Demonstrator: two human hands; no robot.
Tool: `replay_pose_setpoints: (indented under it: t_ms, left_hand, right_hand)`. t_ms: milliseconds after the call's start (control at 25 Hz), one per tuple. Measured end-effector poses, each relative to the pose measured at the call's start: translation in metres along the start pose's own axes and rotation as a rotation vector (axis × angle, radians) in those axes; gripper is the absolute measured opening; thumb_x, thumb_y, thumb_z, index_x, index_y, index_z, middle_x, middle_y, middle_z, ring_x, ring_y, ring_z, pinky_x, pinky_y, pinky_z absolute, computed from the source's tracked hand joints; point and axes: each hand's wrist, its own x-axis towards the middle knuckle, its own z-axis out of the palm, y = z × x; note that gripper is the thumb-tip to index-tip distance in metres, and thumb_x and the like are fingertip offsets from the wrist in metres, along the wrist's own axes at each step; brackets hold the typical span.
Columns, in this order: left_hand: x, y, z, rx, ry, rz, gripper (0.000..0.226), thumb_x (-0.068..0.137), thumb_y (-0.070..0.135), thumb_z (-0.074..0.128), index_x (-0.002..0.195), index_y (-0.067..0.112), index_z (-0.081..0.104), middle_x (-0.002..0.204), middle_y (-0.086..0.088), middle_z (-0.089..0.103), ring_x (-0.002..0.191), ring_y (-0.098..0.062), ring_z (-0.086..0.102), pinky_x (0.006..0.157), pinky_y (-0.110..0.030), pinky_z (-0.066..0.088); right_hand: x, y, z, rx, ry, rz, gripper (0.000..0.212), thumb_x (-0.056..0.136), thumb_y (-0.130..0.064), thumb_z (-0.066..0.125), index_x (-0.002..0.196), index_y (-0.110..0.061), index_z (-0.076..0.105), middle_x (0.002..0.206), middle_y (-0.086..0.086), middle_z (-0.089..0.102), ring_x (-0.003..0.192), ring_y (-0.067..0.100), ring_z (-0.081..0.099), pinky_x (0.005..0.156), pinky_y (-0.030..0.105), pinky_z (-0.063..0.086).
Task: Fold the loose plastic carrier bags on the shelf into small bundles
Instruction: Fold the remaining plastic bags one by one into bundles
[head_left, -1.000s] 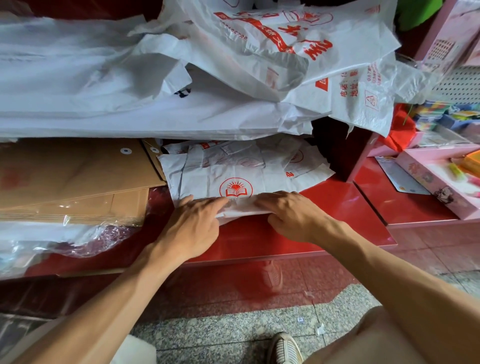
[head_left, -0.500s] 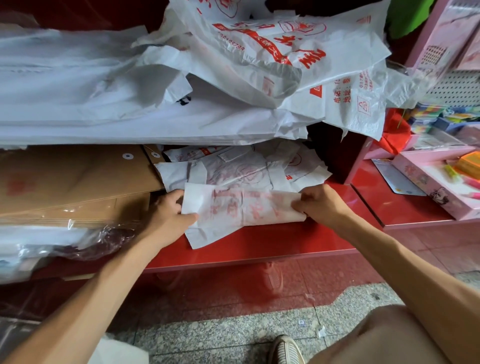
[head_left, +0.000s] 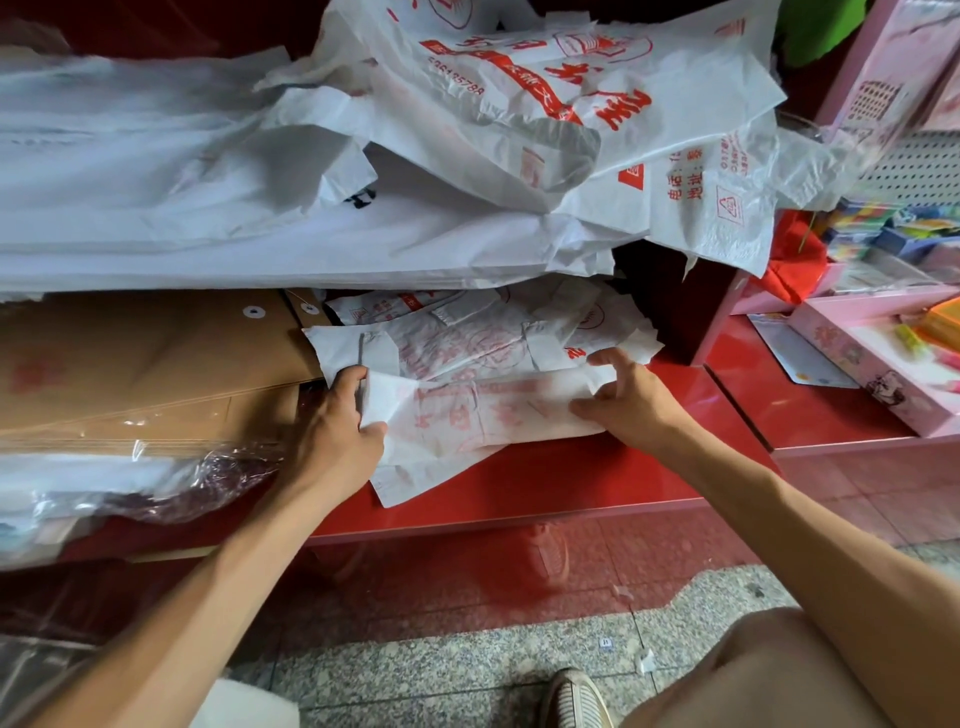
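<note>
A white plastic carrier bag with faint red print lies half folded across the front of the red shelf. My left hand pinches its left end, thumb on top. My right hand holds its right end, fingers curled over the upper edge. Behind it lies a pile of folded bags of the same kind. A heap of loose white bags with red lettering hangs over the upper level.
Brown card envelopes are stacked at the left, over clear-wrapped packs. A pink stationery tray sits on the lower red shelf at the right. Below are a speckled floor and my shoe.
Both hands pressed on the pile a second ago. They lifted one bag off it and pulled it forward, stretched between them; the right hand has since shifted its grip along the upper edge.
</note>
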Motion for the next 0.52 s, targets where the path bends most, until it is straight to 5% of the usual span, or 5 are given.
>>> replay_pose_setpoints:
  t_ms: [240, 360, 440, 520]
  left_hand:
    - [0.001, 0.002, 0.003, 0.019, -0.009, 0.006, 0.059, 0.090, 0.015, 0.059, 0.143, 0.022, 0.034, 0.115, -0.010, 0.064, 0.107, -0.026, 0.050, 0.082, -0.029, 0.032]
    - [-0.006, 0.005, 0.002, 0.231, 0.134, 0.223, 0.076, 0.079, 0.011, 0.066, 0.147, 0.019, 0.032, 0.122, -0.012, 0.056, 0.110, -0.031, 0.053, 0.088, -0.043, 0.044]
    - [-0.010, 0.010, 0.006, 0.304, 0.144, 0.463, 0.067, 0.082, 0.027, 0.064, 0.144, 0.015, 0.042, 0.140, -0.011, 0.047, 0.123, -0.031, 0.049, 0.100, -0.045, 0.040]
    - [-0.014, 0.018, 0.008, 0.304, -0.105, 0.571, 0.071, 0.085, 0.057, 0.043, 0.144, 0.017, 0.044, 0.155, -0.003, 0.034, 0.139, -0.024, 0.036, 0.115, -0.042, 0.026]
  right_hand:
    - [0.008, 0.006, 0.008, -0.180, 0.067, -0.034, 0.039, 0.086, -0.024, 0.066, 0.121, -0.016, 0.050, 0.075, -0.003, 0.063, 0.062, 0.015, 0.056, 0.055, 0.029, 0.037]
    - [0.004, -0.001, 0.011, -0.360, 0.206, -0.057, 0.034, 0.088, -0.029, 0.063, 0.118, -0.017, 0.052, 0.093, 0.001, 0.065, 0.083, 0.024, 0.061, 0.064, 0.031, 0.040]
    - [-0.002, -0.010, 0.019, -0.431, 0.290, -0.355, 0.034, 0.090, -0.035, 0.061, 0.119, -0.017, 0.056, 0.108, 0.002, 0.064, 0.098, 0.024, 0.059, 0.073, 0.032, 0.044]
    - [-0.006, -0.019, 0.034, -0.467, 0.092, -0.625, 0.051, 0.089, -0.048, 0.055, 0.131, -0.019, 0.054, 0.131, 0.002, 0.058, 0.117, 0.025, 0.053, 0.091, 0.040, 0.045]
